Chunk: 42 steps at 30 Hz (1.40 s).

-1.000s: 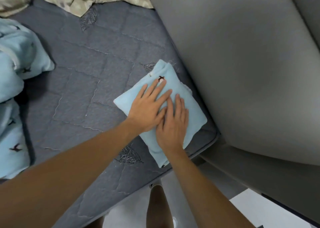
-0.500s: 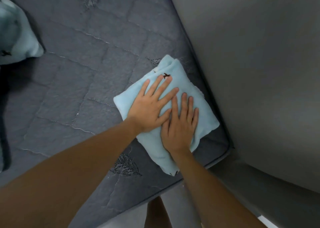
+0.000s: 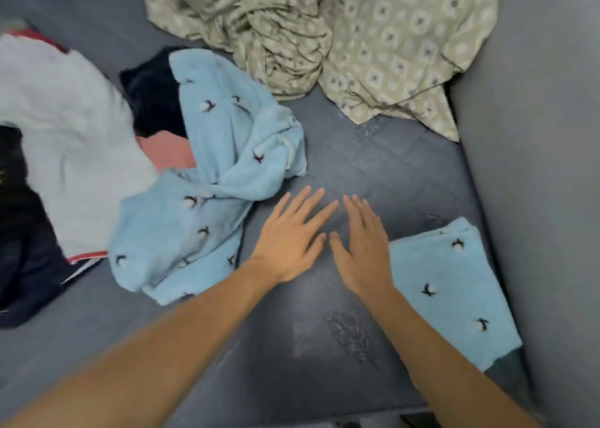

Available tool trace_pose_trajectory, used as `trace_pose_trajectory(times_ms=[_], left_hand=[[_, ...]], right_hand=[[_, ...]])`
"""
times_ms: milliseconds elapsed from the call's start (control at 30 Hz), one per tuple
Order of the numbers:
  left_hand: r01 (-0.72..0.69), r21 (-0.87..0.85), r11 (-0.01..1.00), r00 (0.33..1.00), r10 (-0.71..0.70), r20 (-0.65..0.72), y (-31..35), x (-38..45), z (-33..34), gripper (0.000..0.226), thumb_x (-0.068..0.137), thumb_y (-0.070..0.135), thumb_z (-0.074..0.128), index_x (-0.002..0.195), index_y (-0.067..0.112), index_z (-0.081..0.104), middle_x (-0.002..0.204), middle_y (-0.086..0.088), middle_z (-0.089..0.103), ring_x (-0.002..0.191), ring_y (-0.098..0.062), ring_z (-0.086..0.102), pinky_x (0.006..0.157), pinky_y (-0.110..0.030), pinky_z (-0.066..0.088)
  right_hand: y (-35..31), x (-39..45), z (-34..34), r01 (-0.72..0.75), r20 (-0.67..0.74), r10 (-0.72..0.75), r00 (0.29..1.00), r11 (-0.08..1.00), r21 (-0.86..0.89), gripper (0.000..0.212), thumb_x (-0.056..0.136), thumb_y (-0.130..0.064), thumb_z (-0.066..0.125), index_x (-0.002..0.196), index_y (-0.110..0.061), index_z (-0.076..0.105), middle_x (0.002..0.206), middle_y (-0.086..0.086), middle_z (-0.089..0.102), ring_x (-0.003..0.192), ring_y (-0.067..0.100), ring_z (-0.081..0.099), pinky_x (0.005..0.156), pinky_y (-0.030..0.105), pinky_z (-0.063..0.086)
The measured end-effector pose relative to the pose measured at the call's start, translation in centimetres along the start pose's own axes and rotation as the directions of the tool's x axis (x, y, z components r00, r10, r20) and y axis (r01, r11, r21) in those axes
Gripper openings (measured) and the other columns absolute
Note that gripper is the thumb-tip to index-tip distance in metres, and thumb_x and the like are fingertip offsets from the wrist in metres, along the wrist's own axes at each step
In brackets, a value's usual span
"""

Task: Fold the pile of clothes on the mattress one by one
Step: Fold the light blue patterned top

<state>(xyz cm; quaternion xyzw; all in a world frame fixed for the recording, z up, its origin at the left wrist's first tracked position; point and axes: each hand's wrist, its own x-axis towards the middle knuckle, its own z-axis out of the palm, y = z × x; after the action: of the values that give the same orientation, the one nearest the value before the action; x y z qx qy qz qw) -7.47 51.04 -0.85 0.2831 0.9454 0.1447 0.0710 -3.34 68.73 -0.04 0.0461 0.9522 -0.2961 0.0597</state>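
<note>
Head view: both forearms reach forward over the grey mattress (image 3: 406, 174). Left hand (image 3: 289, 242) and right hand (image 3: 363, 249) lie side by side, fingers straight and spread, holding nothing, seemingly hovering. Folded blue garment (image 3: 454, 291) lies right; unfolded blue garment (image 3: 207, 200) left.

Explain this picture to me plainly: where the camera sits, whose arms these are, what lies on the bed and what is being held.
There is no machine here. The camera is worn on a person's head and looks down, so both arms belong to the wearer. The left hand and right hand are spread open above the grey mattress and hold nothing. Beside the right hand, near the mattress edge, lies a folded light blue cloth with small dark bird marks. Left of the hands lies a crumpled light blue garment with the same marks, not yet folded. Further left is a heap with a white garment and dark and pink pieces. At the top lies a rumpled patterned beige sheet.
</note>
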Motion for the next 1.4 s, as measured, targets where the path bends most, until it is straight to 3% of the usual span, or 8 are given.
trace_pose_trajectory(times_ms=[433, 700, 867, 967, 1067, 1167, 1267, 1400], left_hand=[[0.447, -0.058, 0.893, 0.894, -0.443, 0.069, -25.0, -12.8, -6.6, 0.083, 0.100, 0.068, 0.036, 0.166, 0.028, 0.004, 0.171, -0.011, 0.017, 0.155, -0.033, 0.022, 0.122, -0.049, 0.029], [0.773, -0.531, 0.346, 0.587, -0.707, 0.394, -25.2, -15.4, -5.8, 0.082, 0.074, 0.076, 0.074, 0.124, 0.019, 0.043, 0.111, 0.002, 0.060, 0.095, -0.022, 0.064, 0.072, -0.038, 0.051], [0.516, -0.826, 0.229, 0.678, -0.697, 0.231, -23.1, -15.6, -6.1, 0.042, 0.086, 0.038, 0.082, 0.114, 0.021, 0.057, 0.107, 0.009, 0.067, 0.097, -0.008, 0.065, 0.074, -0.026, 0.052], [0.402, -0.872, 0.280, 0.685, -0.724, 0.083, -22.6, -14.5, -7.7, 0.023, 0.092, 0.028, 0.076, 0.093, 0.027, 0.053, 0.087, 0.014, 0.061, 0.075, 0.007, 0.057, 0.070, -0.018, 0.044], [0.361, -0.876, 0.320, 0.648, -0.761, -0.011, -24.3, -13.5, -9.6, 0.024, 0.094, 0.026, 0.074, 0.095, 0.013, 0.054, 0.088, -0.003, 0.062, 0.075, -0.005, 0.054, 0.072, -0.028, 0.047], [0.355, -0.891, 0.282, 0.572, -0.819, -0.031, -27.4, -12.5, -11.3, 0.023, 0.092, 0.030, 0.072, 0.100, 0.015, 0.056, 0.096, -0.011, 0.067, 0.083, -0.017, 0.060, 0.076, -0.037, 0.053], [0.345, -0.924, 0.164, 0.507, -0.861, 0.037, -29.4, -11.5, -12.3, 0.013, 0.098, 0.023, 0.067, 0.100, 0.018, 0.055, 0.094, -0.007, 0.063, 0.084, -0.019, 0.061, 0.068, -0.030, 0.054], [0.318, -0.947, 0.052, 0.434, -0.896, 0.097, -29.6, -10.2, -11.7, 0.011, 0.100, 0.019, 0.062, 0.098, 0.017, 0.052, 0.088, -0.002, 0.059, 0.078, -0.018, 0.058, 0.062, -0.025, 0.052]], right_hand=[[-22.8, 10.5, 15.7, 0.322, 0.291, -0.304, 0.907, 0.946, -0.016, 0.074, 0.095, -0.043, 0.062, 0.159, -0.017, 0.034, 0.159, 0.009, 0.042, 0.144, 0.032, 0.039, 0.117, 0.050, 0.036], [-22.5, 9.6, 15.4, 0.257, 0.221, -0.237, 0.946, 0.964, -0.069, 0.035, 0.093, -0.043, 0.069, 0.110, -0.013, 0.058, 0.103, 0.000, 0.051, 0.095, 0.023, 0.049, 0.080, 0.041, 0.046], [-21.2, 8.0, 12.9, 0.155, 0.164, -0.160, 0.973, 0.987, 0.041, 0.038, 0.098, -0.038, 0.068, 0.084, -0.019, 0.038, 0.073, -0.006, 0.041, 0.063, 0.010, 0.040, 0.060, 0.031, 0.031], [-20.6, 7.0, 11.6, 0.109, 0.065, -0.117, 0.991, 0.987, 0.114, 0.027, 0.096, -0.038, 0.070, 0.106, -0.018, 0.054, 0.090, -0.005, 0.054, 0.079, 0.011, 0.049, 0.072, 0.031, 0.044], [-19.9, 5.8, 11.2, 0.216, -0.058, -0.213, 0.975, 0.975, 0.049, 0.065, 0.089, -0.035, 0.078, 0.144, -0.018, 0.047, 0.135, 0.001, 0.049, 0.121, 0.022, 0.045, 0.103, 0.035, 0.040], [-19.7, 3.8, 12.2, 0.310, -0.103, -0.309, 0.945, 0.951, -0.009, 0.064, 0.084, -0.033, 0.082, 0.136, -0.011, 0.051, 0.138, 0.006, 0.042, 0.126, 0.030, 0.043, 0.109, 0.048, 0.042], [-20.0, 0.1, 14.7, 0.370, 0.159, -0.391, 0.906, 0.917, 0.149, 0.077, 0.079, -0.055, 0.083, 0.136, -0.016, 0.049, 0.137, 0.001, 0.040, 0.125, 0.024, 0.042, 0.105, 0.050, 0.046], [-20.7, -4.6, 19.4, 0.324, 0.456, -0.334, 0.825, 0.940, 0.103, 0.131, 0.064, -0.079, 0.079, 0.163, -0.037, 0.004, 0.170, -0.005, 0.000, 0.156, 0.021, 0.007, 0.124, 0.053, 0.029]])
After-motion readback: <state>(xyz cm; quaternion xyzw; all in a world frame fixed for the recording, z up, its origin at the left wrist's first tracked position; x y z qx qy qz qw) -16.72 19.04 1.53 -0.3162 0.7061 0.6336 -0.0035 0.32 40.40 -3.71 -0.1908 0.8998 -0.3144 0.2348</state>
